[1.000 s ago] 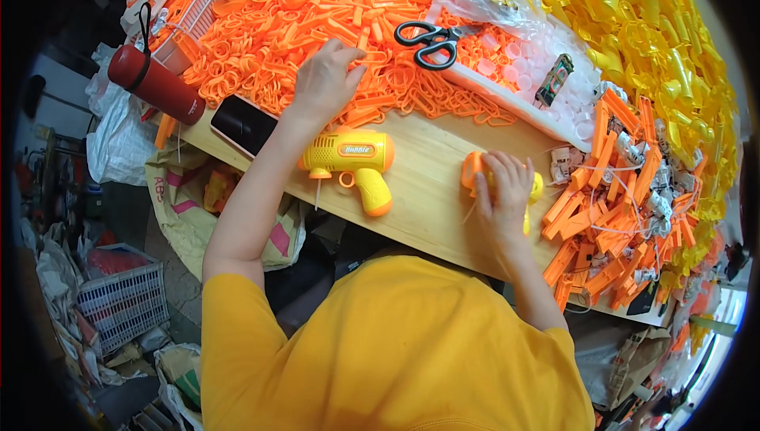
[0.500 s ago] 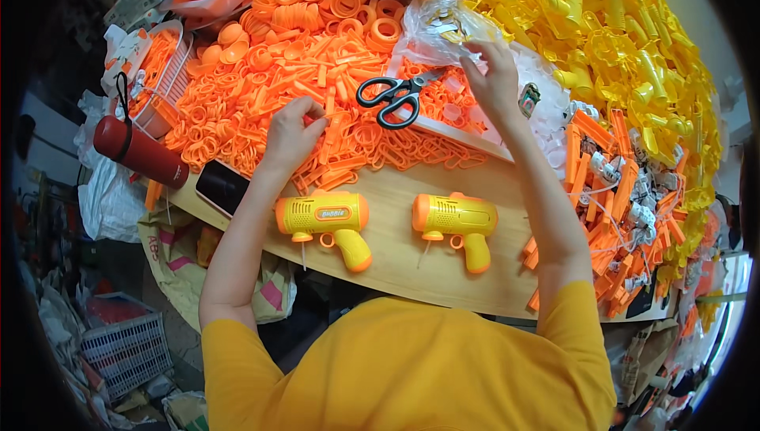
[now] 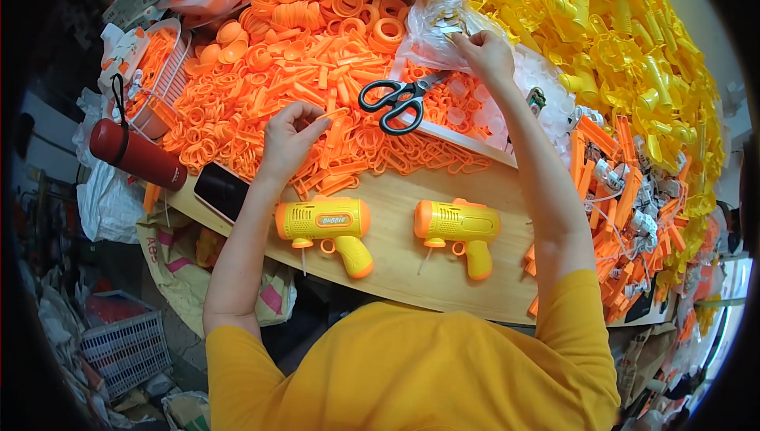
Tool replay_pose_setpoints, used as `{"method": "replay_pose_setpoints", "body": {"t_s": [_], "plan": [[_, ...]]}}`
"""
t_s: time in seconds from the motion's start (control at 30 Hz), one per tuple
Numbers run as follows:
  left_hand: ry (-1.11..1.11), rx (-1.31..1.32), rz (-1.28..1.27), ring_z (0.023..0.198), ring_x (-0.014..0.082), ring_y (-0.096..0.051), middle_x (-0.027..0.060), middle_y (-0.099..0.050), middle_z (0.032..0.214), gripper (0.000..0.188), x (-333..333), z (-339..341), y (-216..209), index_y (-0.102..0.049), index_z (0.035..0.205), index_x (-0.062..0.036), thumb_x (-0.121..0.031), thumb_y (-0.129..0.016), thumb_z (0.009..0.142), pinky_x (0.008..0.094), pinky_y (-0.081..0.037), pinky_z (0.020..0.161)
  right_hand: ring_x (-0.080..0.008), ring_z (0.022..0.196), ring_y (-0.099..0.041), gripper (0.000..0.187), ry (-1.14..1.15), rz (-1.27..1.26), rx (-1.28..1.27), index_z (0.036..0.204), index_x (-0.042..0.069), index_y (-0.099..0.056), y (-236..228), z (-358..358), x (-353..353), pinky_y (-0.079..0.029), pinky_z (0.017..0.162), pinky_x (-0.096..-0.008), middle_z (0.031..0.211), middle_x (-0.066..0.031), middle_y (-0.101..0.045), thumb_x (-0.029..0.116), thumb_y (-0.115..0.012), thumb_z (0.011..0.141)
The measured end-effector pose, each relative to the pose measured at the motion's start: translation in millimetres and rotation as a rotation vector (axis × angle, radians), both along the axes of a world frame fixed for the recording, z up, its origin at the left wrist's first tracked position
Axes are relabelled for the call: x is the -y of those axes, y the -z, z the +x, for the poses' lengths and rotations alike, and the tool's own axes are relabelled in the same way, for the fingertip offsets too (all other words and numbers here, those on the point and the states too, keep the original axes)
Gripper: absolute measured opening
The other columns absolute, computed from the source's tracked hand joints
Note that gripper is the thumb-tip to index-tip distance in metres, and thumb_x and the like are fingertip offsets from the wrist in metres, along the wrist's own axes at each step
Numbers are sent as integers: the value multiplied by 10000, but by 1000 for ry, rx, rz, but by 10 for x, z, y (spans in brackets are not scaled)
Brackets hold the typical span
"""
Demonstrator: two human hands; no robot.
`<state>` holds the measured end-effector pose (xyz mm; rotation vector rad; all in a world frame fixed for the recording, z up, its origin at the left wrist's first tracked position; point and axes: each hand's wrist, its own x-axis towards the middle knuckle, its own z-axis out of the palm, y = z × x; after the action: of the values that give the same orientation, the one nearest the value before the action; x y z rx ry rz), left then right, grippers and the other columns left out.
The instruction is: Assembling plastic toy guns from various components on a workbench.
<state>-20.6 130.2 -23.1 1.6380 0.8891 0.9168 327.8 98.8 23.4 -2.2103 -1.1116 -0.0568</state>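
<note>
Bag (image 3: 431, 26) by R hand (image 3: 489, 57), can't tell if gripping; L hand (image 3: 286, 138) pinches orange pc (image 3: 336, 113), partly hidden.

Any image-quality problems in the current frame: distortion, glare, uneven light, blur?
In the head view, the near edge of the table bows and black vignetting closes the corners; in the head view, glare whitens the lower right rim, while the crate at lower left looks dimmer; also in the head view, the left hand, right hand and scissors look reasonably sharp.

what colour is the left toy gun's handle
The handle is yellow with an orange bottom; head view.
</note>
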Motion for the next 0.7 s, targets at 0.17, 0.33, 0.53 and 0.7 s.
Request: {"method": "replay_pose_setpoints", "body": {"t_s": [0.17, 0.33, 0.53, 0.7], "plan": [[-29, -46, 56, 642, 44, -568, 3, -628, 751, 100, 54, -15, -18, -634, 870, -7, -50, -697, 804, 192, -473, 595, -185, 685, -658, 362, -37, -4, 0, 818, 41, -700, 71, -33, 4, -505, 662, -319, 737, -93, -692, 393, -709, 733], [-9, 37, -13, 658, 43, -567, -1, -628, 749, 97, 121, -75, -99, -631, 869, -2, -60, -691, 820, 192, -475, 606, -134, 602, -633, 283, -55, 82, -183, 812, 29, -695, 78, 268, -61, -499, 608, -281, 693, -64, -683, 310, -687, 785], [5, 98, -91, 674, 41, -564, -4, -628, 754, 92, 149, -115, -127, -631, 877, 1, -62, -683, 835, 187, -476, 622, -125, 566, -615, 255, -119, 43, -138, 820, 39, -695, -46, 306, -34, -490, 578, -286, 661, -60, -669, 287, -642, 837], [-6, 89, -95, 695, 47, -577, 0, -625, 766, 87, 218, -83, -158, -640, 889, 4, -47, -682, 831, 188, -484, 640, -248, 634, -647, 213, -145, 152, 311, 855, 94, -691, -97, 195, 75, -492, 596, -346, 707, -116, -666, 297, -626, 854]]}}
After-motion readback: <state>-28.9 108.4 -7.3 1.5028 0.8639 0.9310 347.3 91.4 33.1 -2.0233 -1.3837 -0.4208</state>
